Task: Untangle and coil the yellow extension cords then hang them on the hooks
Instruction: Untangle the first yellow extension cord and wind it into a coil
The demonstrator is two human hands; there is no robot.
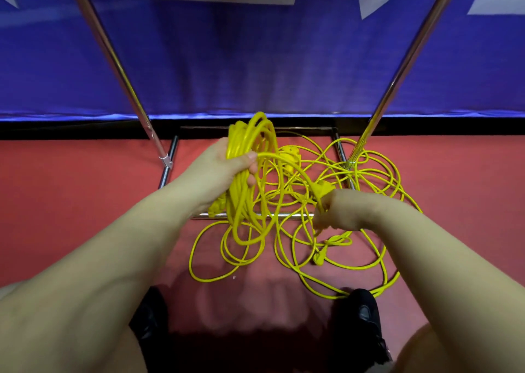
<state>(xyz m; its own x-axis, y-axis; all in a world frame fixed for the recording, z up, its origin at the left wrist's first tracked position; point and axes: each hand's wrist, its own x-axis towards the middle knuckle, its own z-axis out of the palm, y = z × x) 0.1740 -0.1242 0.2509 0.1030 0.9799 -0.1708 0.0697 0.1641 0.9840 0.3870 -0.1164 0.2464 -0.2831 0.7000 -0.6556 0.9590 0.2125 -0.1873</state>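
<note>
My left hand (224, 168) grips a bundle of coiled yellow extension cord (246, 173), several loops hanging from the fist down past a low bar. One strand arcs from my left thumb over to my right hand (341, 210), which holds the cord just behind its yellow plug end (322, 189). Below both hands a loose tangle of yellow cord (335, 230) sprawls over the red floor, with another plug (318, 259) lying in it. No hooks are in view.
A chrome rack stands ahead: two slanted uprights (119, 68) (397, 79) and a low base frame (284, 215) with cord lying across it. A blue banner (255, 60) hangs behind. My black shoes (150, 315) (360, 313) stand on the red floor (71, 202) by the tangle.
</note>
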